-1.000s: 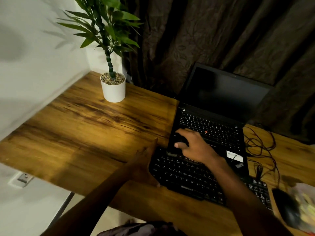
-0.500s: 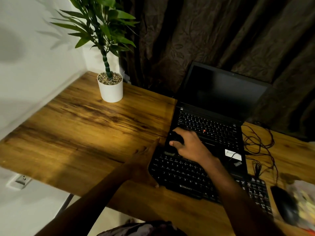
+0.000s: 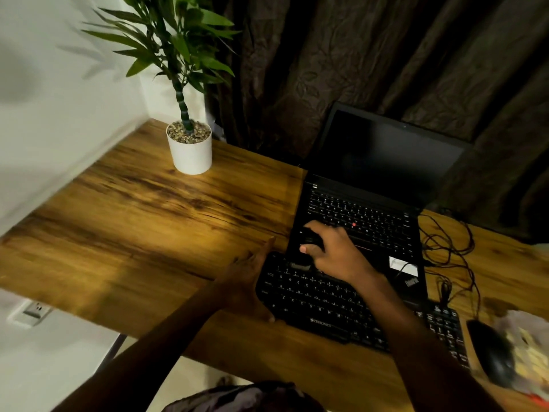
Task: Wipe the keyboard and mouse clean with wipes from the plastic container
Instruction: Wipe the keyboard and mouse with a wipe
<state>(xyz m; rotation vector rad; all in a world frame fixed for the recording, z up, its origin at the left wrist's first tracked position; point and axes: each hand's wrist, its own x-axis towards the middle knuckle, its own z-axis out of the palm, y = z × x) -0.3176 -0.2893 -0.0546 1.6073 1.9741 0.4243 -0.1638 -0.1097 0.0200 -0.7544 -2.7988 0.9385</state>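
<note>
We see the left hand (image 3: 249,281) with straight, spread fingers against the left end of the black keyboard (image 3: 320,304), which lies on the wooden desk (image 3: 148,227) in front of the laptop (image 3: 371,215). The right hand (image 3: 338,254) curls around a small dark object (image 3: 310,239) at the keyboard's far edge. The mouse (image 3: 490,352) lies near its right end.

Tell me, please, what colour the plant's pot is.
The pot is plain white, with pebbles on top; the head view shows it best.

We read "ZEBRONICS" on the front edge of the keyboard (image 3: 312,301), whose keys carry white letters. The laptop (image 3: 371,212) palm rest shows a "Think" logo.
</note>
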